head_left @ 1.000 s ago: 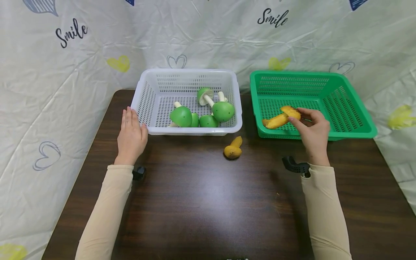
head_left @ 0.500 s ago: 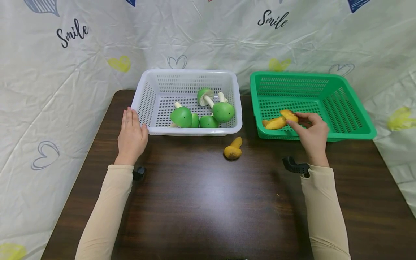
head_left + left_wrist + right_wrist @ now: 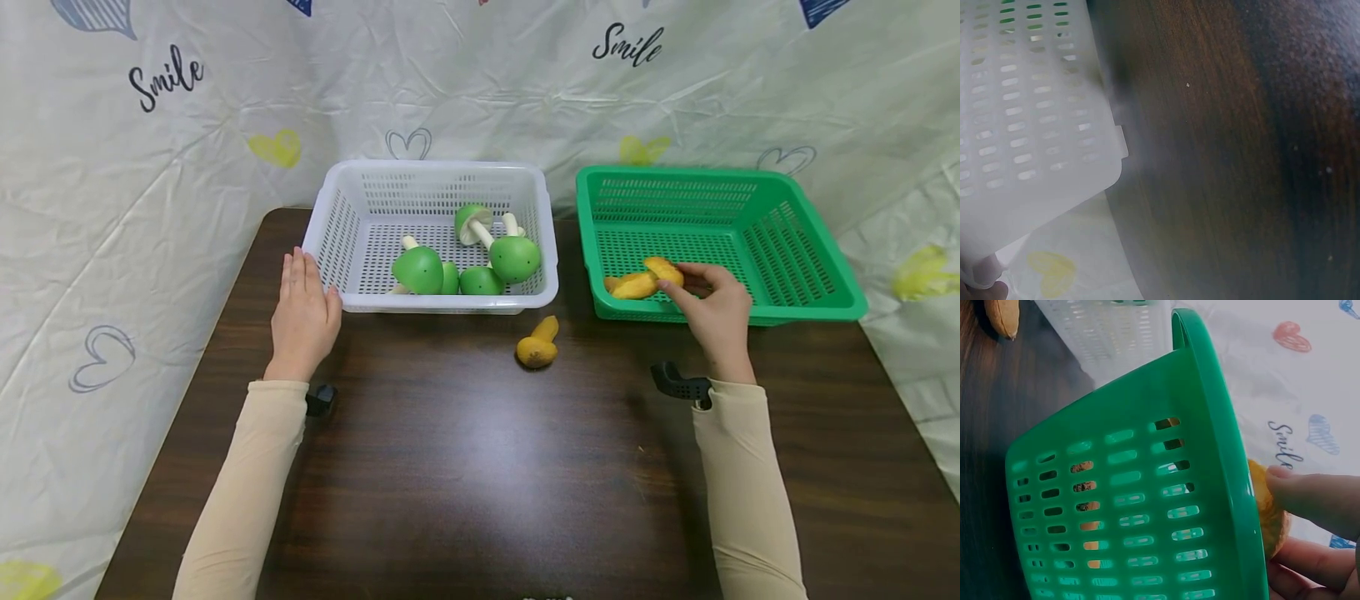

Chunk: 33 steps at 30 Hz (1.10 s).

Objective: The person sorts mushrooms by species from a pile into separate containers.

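My right hand point(image 3: 716, 312) pinches a yellow mushroom point(image 3: 665, 271) by its cap, thumb in front and fingers behind. The mushroom is low inside the front of the green basket point(image 3: 795, 313), beside more yellow mushroom point(image 3: 632, 287) at the front left corner. In the right wrist view, the cap point(image 3: 1267, 515) shows between thumb and fingers just past the green rim. My left hand point(image 3: 302, 321) lies with straight fingers along the left front corner of the white basket point(image 3: 438, 303). Several green-capped mushrooms point(image 3: 515, 259) with white stems lie in that basket.
Another yellow mushroom point(image 3: 537, 350) lies on the dark wooden table point(image 3: 480, 467), in front of the gap between the two baskets. A white printed sheet point(image 3: 480, 75) hangs behind the table.
My right hand has moved slightly left and lowered the yellow mushroom further into the green basket. My left hand and the white basket have stayed in place.
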Each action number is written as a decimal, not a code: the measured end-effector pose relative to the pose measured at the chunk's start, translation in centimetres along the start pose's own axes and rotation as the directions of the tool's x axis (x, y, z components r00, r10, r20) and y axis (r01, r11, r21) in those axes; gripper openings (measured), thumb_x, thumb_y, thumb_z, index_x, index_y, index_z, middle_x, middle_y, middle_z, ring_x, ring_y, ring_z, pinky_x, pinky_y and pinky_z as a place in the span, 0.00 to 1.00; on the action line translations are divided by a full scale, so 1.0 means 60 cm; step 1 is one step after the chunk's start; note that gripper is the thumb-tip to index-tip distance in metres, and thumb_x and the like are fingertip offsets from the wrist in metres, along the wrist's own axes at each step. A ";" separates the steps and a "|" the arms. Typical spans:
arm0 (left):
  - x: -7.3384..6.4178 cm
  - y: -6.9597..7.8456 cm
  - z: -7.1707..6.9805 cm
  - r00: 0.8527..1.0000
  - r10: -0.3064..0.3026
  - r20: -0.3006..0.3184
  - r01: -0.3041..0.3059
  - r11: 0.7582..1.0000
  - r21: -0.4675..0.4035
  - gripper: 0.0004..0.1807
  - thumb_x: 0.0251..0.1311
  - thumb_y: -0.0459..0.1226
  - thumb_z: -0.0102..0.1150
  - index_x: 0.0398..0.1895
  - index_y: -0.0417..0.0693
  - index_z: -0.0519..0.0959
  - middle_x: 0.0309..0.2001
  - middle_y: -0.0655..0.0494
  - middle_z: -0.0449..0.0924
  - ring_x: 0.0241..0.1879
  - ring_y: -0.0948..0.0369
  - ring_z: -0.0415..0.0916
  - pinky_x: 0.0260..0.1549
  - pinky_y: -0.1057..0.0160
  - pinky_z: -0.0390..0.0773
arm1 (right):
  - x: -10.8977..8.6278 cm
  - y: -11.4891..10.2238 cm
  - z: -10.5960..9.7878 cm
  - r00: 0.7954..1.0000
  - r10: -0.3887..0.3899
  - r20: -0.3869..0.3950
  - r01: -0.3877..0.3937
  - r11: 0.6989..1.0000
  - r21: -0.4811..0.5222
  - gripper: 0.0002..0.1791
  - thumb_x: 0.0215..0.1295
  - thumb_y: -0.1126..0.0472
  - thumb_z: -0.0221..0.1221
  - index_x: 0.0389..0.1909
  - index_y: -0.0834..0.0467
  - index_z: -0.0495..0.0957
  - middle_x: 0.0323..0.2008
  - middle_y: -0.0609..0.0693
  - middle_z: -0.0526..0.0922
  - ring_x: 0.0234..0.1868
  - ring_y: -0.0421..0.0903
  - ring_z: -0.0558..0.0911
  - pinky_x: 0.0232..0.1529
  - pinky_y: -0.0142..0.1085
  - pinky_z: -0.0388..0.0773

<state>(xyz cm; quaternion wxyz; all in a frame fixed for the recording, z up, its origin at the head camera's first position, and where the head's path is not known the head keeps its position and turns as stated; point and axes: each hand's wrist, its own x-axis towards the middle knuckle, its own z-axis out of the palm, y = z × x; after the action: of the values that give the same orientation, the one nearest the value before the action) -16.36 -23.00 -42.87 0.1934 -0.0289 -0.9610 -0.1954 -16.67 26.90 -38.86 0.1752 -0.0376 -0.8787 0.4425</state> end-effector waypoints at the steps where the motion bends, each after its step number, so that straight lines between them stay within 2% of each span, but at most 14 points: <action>1: 0.000 0.000 0.000 1.000 0.000 0.002 0.000 1.000 0.000 0.33 0.67 0.41 0.38 0.66 0.22 0.54 0.70 0.31 0.49 0.70 0.42 0.45 0.66 0.48 0.50 | 0.000 0.000 0.000 1.000 -0.001 0.005 0.001 1.000 -0.008 0.24 0.58 0.57 0.65 0.52 0.67 0.77 0.44 0.53 0.78 0.36 0.25 0.74 0.36 0.19 0.69; 5: 0.000 0.001 -0.001 1.000 -0.005 0.007 0.005 1.000 0.001 0.32 0.67 0.40 0.37 0.66 0.22 0.53 0.70 0.32 0.49 0.70 0.41 0.45 0.65 0.48 0.51 | -0.002 0.003 -0.001 1.000 -0.010 0.022 0.012 0.998 -0.063 0.24 0.59 0.55 0.64 0.52 0.67 0.77 0.46 0.56 0.77 0.38 0.25 0.73 0.38 0.21 0.68; 9: 0.000 0.001 -0.001 1.000 -0.007 0.008 0.007 1.000 0.003 0.32 0.67 0.40 0.37 0.66 0.22 0.53 0.70 0.32 0.49 0.70 0.41 0.45 0.65 0.47 0.51 | -0.003 0.004 0.000 0.999 -0.017 0.032 0.021 0.992 -0.123 0.23 0.60 0.55 0.63 0.52 0.66 0.78 0.46 0.59 0.77 0.40 0.30 0.73 0.40 0.24 0.67; 16: -0.001 0.000 0.000 1.000 -0.011 0.015 0.011 1.000 0.001 0.32 0.67 0.40 0.37 0.66 0.22 0.53 0.70 0.32 0.48 0.71 0.42 0.44 0.66 0.48 0.50 | -0.003 0.003 -0.001 0.999 -0.016 0.043 0.022 0.991 -0.131 0.23 0.60 0.56 0.63 0.52 0.67 0.77 0.46 0.60 0.78 0.40 0.30 0.73 0.41 0.25 0.67; 25: 0.000 -0.001 0.001 1.000 -0.015 0.022 0.015 1.000 0.000 0.32 0.67 0.40 0.37 0.67 0.23 0.53 0.70 0.32 0.48 0.71 0.43 0.43 0.66 0.48 0.50 | -0.007 0.004 0.001 0.999 -0.027 0.031 0.031 0.990 -0.134 0.21 0.61 0.58 0.62 0.52 0.65 0.78 0.46 0.58 0.77 0.43 0.40 0.75 0.44 0.28 0.69; 29: 0.001 -0.001 0.001 1.000 -0.011 0.017 0.011 1.000 0.000 0.32 0.67 0.40 0.37 0.66 0.22 0.53 0.70 0.32 0.48 0.71 0.42 0.45 0.65 0.48 0.50 | -0.007 0.007 0.003 0.999 -0.032 0.011 0.033 0.992 -0.120 0.20 0.61 0.59 0.62 0.51 0.65 0.78 0.46 0.58 0.77 0.42 0.38 0.75 0.44 0.27 0.68; 33: 0.001 -0.001 0.000 1.000 -0.008 0.010 0.008 1.000 -0.002 0.32 0.67 0.40 0.38 0.66 0.22 0.54 0.70 0.32 0.49 0.70 0.41 0.46 0.65 0.47 0.51 | -0.009 0.008 0.004 0.999 -0.034 -0.009 0.033 0.996 -0.079 0.19 0.61 0.60 0.62 0.50 0.65 0.79 0.45 0.54 0.78 0.39 0.31 0.74 0.43 0.26 0.68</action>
<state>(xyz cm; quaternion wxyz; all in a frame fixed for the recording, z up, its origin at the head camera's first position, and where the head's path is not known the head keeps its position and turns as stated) -16.42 -23.03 -42.89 0.1879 -0.0262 -0.9619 -0.1971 -16.29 26.89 -39.50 0.1855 -0.0319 -0.8951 0.4043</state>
